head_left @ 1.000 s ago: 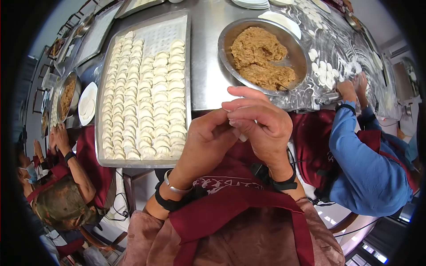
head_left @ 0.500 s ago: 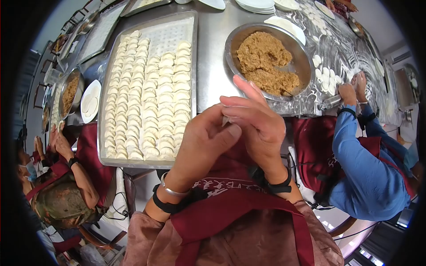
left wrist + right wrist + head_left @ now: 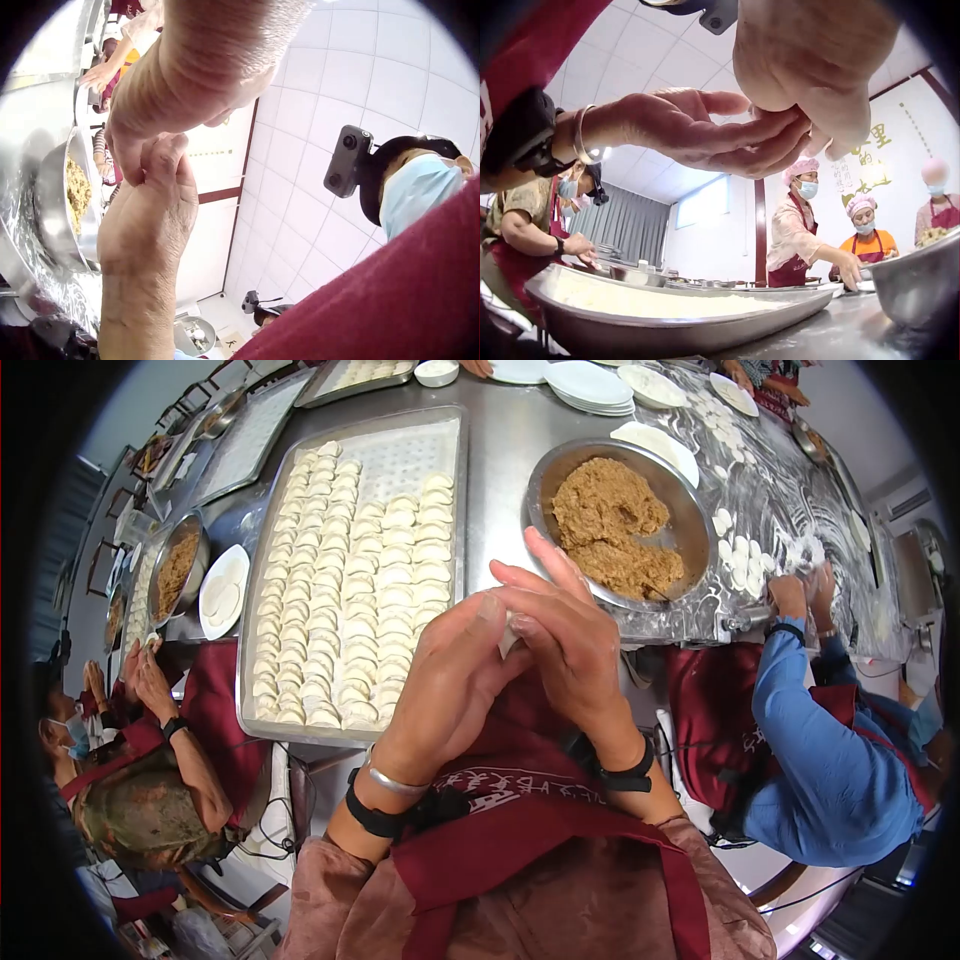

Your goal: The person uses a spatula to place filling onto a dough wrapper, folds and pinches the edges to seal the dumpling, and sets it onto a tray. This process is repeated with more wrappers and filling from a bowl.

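In the head view my left hand (image 3: 450, 675) and right hand (image 3: 580, 650) meet in front of my apron, cupped together. A small bit of pale dough (image 3: 511, 637), apparently a dumpling, shows in the gap between them; the fingers hide the rest. The left thumb lies over the right index finger, and the right hand's outer fingers stretch forward. From the right wrist, the left fingers (image 3: 757, 139) curl up under the right hand (image 3: 810, 67). Left of my hands is a metal tray (image 3: 415, 455) with rows of folded dumplings (image 3: 365, 590).
A steel bowl (image 3: 692, 550) of brown filling (image 3: 610, 510) stands ahead, right of the tray. Dough wrappers (image 3: 740, 565) lie on the floured table at right, near a person in blue sleeves (image 3: 800, 730). At left, another person works beside a plate of wrappers (image 3: 222, 592).
My hands have closed further over the dough, the left thumb moving up onto the right fingers. The tray and bowl sit slightly lower and further right as the head view shifts.
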`<state>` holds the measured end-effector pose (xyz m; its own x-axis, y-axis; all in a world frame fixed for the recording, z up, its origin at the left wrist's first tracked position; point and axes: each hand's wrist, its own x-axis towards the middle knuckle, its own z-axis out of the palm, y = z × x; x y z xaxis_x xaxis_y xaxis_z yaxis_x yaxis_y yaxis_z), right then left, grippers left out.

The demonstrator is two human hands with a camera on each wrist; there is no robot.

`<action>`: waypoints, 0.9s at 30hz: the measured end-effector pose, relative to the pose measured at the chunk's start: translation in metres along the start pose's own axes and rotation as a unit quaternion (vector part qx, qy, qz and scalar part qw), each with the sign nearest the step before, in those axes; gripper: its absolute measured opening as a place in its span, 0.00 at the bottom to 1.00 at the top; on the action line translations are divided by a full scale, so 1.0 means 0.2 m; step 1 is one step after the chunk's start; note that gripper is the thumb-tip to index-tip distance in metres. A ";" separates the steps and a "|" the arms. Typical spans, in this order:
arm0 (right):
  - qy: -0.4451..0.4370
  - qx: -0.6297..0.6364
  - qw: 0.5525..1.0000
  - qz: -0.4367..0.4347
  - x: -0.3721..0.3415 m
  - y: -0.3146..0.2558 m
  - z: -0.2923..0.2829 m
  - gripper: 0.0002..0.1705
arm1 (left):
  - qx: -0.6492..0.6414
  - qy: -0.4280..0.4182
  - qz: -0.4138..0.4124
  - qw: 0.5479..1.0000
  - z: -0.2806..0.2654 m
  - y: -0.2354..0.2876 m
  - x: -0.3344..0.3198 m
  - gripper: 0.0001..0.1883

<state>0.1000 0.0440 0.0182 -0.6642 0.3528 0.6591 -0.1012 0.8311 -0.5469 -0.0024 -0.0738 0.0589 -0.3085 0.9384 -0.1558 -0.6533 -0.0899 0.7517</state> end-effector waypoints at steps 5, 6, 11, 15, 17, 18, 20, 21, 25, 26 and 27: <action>0.061 0.050 0.993 0.085 0.05 -0.07 0.03 0.21 | -0.056 -0.007 -0.022 0.998 -0.04 0.04 0.03 0.21; 0.067 0.040 0.992 0.098 0.05 -0.07 0.04 0.22 | -0.064 -0.005 -0.029 0.998 -0.04 0.05 0.03 0.18; 0.045 -0.017 0.999 0.014 0.03 0.02 0.08 0.25 | -0.056 0.021 -0.010 0.998 -0.02 0.05 0.04 0.16; 0.089 0.052 0.989 0.109 0.06 -0.07 0.10 0.20 | 0.008 0.005 -0.034 0.999 -0.08 0.09 0.06 0.20; 0.100 0.064 0.984 0.132 0.00 -0.03 0.09 0.19 | 0.028 0.008 -0.054 0.998 -0.13 0.12 0.07 0.21; 0.110 0.067 0.979 0.158 -0.03 0.01 0.08 0.17 | 0.034 0.010 -0.051 0.998 -0.16 0.14 0.08 0.21; 0.115 0.078 0.968 0.210 -0.12 0.10 0.11 0.16 | 0.119 0.015 -0.046 0.992 -0.25 0.21 0.10 0.18; 0.117 0.084 0.953 0.265 -0.17 0.16 0.13 0.16 | 0.149 0.049 -0.046 0.987 -0.27 0.25 0.12 0.16; 0.091 -0.102 0.969 0.206 -0.35 0.40 0.21 0.14 | 0.308 0.146 -0.039 0.939 -0.43 0.42 0.27 0.15; 0.095 -0.099 0.969 0.208 -0.38 0.44 0.23 0.14 | 0.321 0.147 -0.032 0.935 -0.50 0.45 0.33 0.15; 0.081 -0.112 0.970 0.197 -0.39 0.46 0.24 0.14 | 0.346 0.145 -0.030 0.926 -0.56 0.48 0.39 0.15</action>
<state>0.1074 0.0729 -0.1093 -0.4908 0.7109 0.5038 0.3133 0.6835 -0.6593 -0.1672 -0.0477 0.0470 -0.5241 0.7972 -0.2996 -0.1055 0.2884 0.9517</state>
